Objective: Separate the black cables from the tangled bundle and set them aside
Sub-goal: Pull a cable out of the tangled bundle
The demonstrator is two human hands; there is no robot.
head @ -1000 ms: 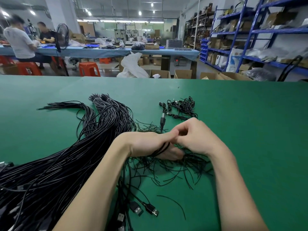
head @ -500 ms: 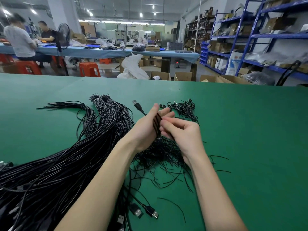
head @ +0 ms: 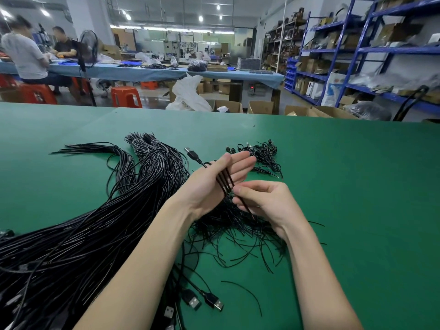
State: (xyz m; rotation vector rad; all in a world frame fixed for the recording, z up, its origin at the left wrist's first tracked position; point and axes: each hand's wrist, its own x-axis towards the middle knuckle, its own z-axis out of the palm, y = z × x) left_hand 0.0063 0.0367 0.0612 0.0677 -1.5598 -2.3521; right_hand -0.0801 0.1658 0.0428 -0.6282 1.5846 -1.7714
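My left hand (head: 209, 184) is held up over the green table (head: 357, 186), palm toward me and fingers straight. A black cable (head: 225, 183) is looped several times across that palm. The cable's USB plug (head: 190, 152) sticks out to the left beyond the thumb. Just below and to the right, my right hand (head: 264, 201) pinches the free strand of this cable between thumb and fingertips. The strand runs down into the tangled bundle (head: 238, 232) of thin black cables lying under both hands.
A thick sheaf of long black cables (head: 95, 222) covers the table's left side. A small pile of coiled cables (head: 262, 153) lies beyond my left hand. Loose USB plugs (head: 202, 302) lie near the front edge. Boxes, shelves and seated people stand beyond the table.
Both hands rose off the tangle. The cable now lies wound over my left palm, and my right hand has dropped down and right, still pinching the strand.
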